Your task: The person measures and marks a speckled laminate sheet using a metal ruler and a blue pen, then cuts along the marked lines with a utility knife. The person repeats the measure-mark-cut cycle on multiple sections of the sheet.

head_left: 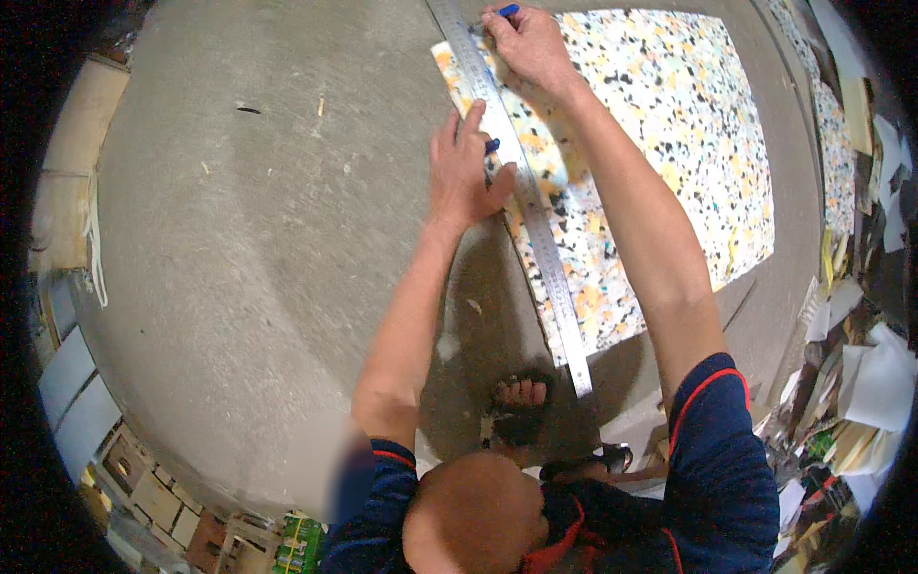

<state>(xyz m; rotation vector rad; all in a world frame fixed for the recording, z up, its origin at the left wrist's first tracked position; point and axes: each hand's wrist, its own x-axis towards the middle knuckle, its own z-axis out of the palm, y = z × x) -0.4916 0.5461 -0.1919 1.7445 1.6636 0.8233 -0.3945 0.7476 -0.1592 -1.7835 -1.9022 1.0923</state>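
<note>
A speckled foam sheet [688,134], white with orange, black and pale green flecks, lies flat on the floor. Along its left edge runs a long metal ruler [550,239], slanting from far left to near right, its near end past the sheet. My left hand [467,172] rests on the ruler, thumb and fingers spread across it. A small blue piece [492,146] shows between its thumb and forefinger; whether the hand grips it I cannot tell. Near the sheet's far edge, just right of the ruler, my right hand [531,48] pinches a blue pen [508,11], its tip hidden.
Bare concrete floor [258,239] stretches to the left, with small scraps on it. My sandalled foot [521,392] is close to the ruler's near end. Foam offcuts and loose white sheets [875,383] pile up at the right. Pale boards [81,172] stand along the left.
</note>
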